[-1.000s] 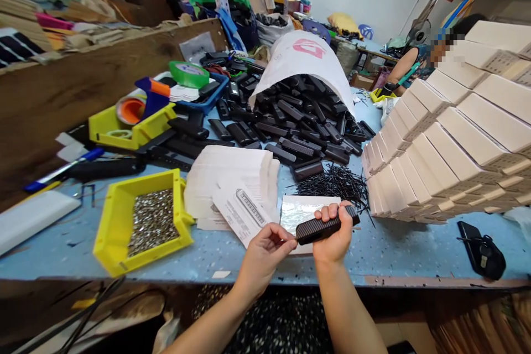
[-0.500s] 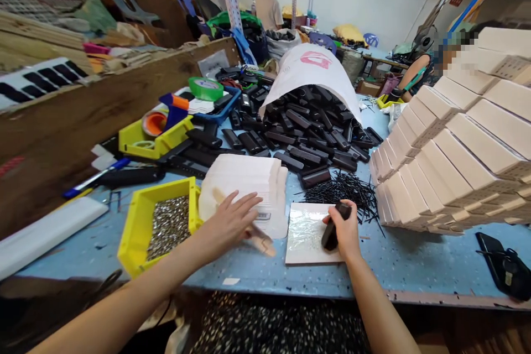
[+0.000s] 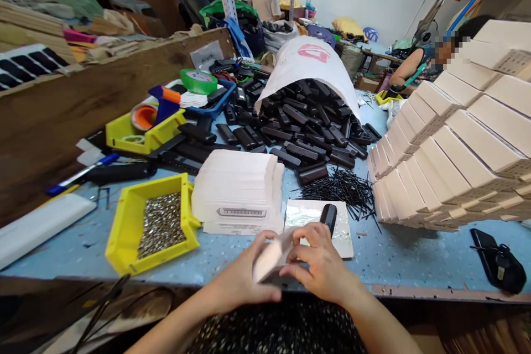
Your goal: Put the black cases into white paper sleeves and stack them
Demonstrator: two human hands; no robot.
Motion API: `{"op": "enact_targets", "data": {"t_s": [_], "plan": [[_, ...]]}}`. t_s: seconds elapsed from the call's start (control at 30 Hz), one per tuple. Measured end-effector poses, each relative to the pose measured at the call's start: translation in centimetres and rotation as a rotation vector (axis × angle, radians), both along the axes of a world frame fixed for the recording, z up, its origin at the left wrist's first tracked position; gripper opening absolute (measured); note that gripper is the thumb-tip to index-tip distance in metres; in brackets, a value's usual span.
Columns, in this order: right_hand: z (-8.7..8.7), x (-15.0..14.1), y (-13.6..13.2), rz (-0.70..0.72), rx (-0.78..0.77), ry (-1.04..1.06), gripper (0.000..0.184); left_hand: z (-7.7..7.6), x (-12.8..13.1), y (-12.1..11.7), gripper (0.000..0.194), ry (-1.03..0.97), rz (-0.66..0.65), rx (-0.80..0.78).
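Observation:
Close to the table's front edge, my left hand (image 3: 238,272) grips one side of a small white carton (image 3: 267,261), partly smeared by motion. The fingers of my right hand (image 3: 321,260) are closed on its other side. Just behind my right hand, a black ribbed plastic piece (image 3: 329,218) lies on a white board with a shiny, film-like top (image 3: 342,242). A stack of flat white cartons (image 3: 236,182) with a printed drawing sits beyond my left hand.
A yellow bin of small metal parts (image 3: 191,235) stands left. Black pieces (image 3: 298,116) spill from a white sack (image 3: 305,66); thin black sticks (image 3: 344,191) lie before it. White boxes (image 3: 452,152) are piled right, near a black phone-like object (image 3: 485,246). Other people are behind.
My left hand has come from the carton stack towards the front edge. The black piece has left my right hand and lies on the board. Both hands now hold a white carton.

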State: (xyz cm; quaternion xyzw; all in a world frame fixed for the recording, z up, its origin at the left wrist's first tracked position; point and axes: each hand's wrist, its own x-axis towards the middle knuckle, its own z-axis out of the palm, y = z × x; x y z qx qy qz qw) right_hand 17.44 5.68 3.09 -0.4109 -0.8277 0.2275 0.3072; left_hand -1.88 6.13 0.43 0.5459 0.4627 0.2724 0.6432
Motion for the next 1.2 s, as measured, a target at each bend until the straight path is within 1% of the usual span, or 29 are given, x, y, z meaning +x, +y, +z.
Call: {"op": "enact_targets", "data": {"t_s": [0.03,0.07,0.1,0.13,0.17,0.2,0.23,0.27,0.3,0.33,0.37,0.43,0.5,0.57,0.6,0.63,0.67,0.73,0.77,0.8,0.87,0.93,0.97,1.0,1.03,1.07,1.13,1.17,1.2], "plan": [[0.1,0.4,-0.1,0.006,-0.063,0.005,0.014,0.1,-0.3,0.1,0.075,0.084,0.032,0.027],[0.0,0.6,-0.2,-0.008,-0.119,0.049,0.017,0.4,-0.6,0.2,0.080,0.153,0.062,0.070],[-0.2,0.6,-0.2,-0.039,-0.168,0.142,0.021,0.9,-0.8,0.3,0.078,0.191,0.077,0.126],[-0.5,0.5,-0.1,-0.089,-0.211,0.286,0.026,1.4,-0.9,0.4,0.068,0.194,0.065,0.190],[-0.9,0.3,0.1,-0.140,-0.267,0.458,0.029,1.8,-0.8,0.5,0.054,0.180,0.033,0.257],[-1.4,-0.1,0.3,-0.183,-0.348,0.625,0.032,2.1,-0.6,0.5,0.038,0.166,-0.010,0.313],[-1.9,-0.4,0.5,-0.213,-0.442,0.758,0.034,2.3,-0.2,0.4,0.027,0.154,-0.054,0.348],[-2.2,-0.7,0.7,-0.224,-0.524,0.839,0.038,2.2,0.2,0.2,0.023,0.151,-0.085,0.358],[-2.5,-1.0,0.8,-0.208,-0.573,0.863,0.043,1.9,0.8,0.1,0.029,0.156,-0.079,0.353],[-2.7,-1.2,0.9,-0.159,-0.579,0.840,0.048,1.4,1.3,-0.1,0.042,0.163,-0.033,0.340],[-2.7,-1.2,0.8,-0.090,-0.546,0.794,0.052,0.9,1.8,-0.4,0.059,0.162,0.038,0.324],[-2.5,-1.3,0.4,0.026,-0.455,0.703,0.052,-0.1,2.6,-0.8,0.090,0.139,0.150,0.280],[-2.4,-1.5,-0.4,0.046,-0.475,0.643,0.044,-0.6,2.9,-1.0,0.102,0.124,0.141,0.213],[-2.5,-1.9,-1.3,-0.033,-0.490,0.609,0.036,-0.7,3.0,-1.2,0.106,0.132,0.079,0.142],[-2.6,-2.1,-1.6,-0.063,-0.461,0.587,0.036,-0.6,2.9,-1.2,0.108,0.132,0.064,0.118],[-2.7,-2.1,-1.8,-0.059,-0.412,0.555,0.036,-0.6,2.7,-1.2,0.109,0.126,0.070,0.103],[-2.7,-1.9,-1.8,-0.017,-0.357,0.504,0.036,-0.6,2.5,-1.1,0.110,0.118,0.098,0.093],[-2.5,-0.6,-0.9,0.112,-0.293,0.351,0.039,-0.6,1.6,-0.9,0.109,0.108,0.202,0.055],[-2.3,0.5,-0.1,0.147,-0.286,0.250,0.043,-0.6,1.0,-0.6,0.109,0.089,0.263,0.003],[-2.1,1.9,0.8,0.147,-0.288,0.141,0.048,-0.6,0.2,-0.3,0.108,0.043,0.320,-0.077],[-1.6,4.8,2.6,0.055,-0.296,-0.059,0.051,-0.5,-1.4,0.4,0.102,-0.149,0.417,-0.273],[-1.2,7.0,3.7,-0.003,-0.314,-0.140,0.042,-0.3,-2.6,1.1,0.082,-0.375,0.555,-0.397],[-0.9,7.5,3.8,-0.023,-0.325,-0.105,0.035,-0.2,-2.9,1.4,0.068,-0.462,0.647,-0.410],[-0.7,7.6,3.7,-0.058,-0.329,-0.009,0.030,-0.1,-2.9,1.7,0.055,-0.531,0.736,-0.403],[-0.4,7.2,3.3,-0.109,-0.325,0.144,0.031,0.1,-2.7,1.8,0.044,-0.584,0.821,-0.389],[-0.2,6.4,2.8,-0.170,-0.310,0.341,0.036,0.4,-2.1,1.9,0.036,-0.623,0.894,-0.384],[0.1,3.9,1.8,-0.289,-0.249,0.745,0.048,0.9,-0.3,1.6,0.031,-0.672,0.987,-0.420],[0.2,2.4,1.4,-0.324,-0.202,0.888,0.052,1.2,0.7,1.3,0.031,-0.684,1.004,-0.456],[0.2,1.0,1.1,-0.343,-0.149,0.960,0.055,1.4,1.7,0.9,0.031,-0.687,0.993,-0.495]]}}
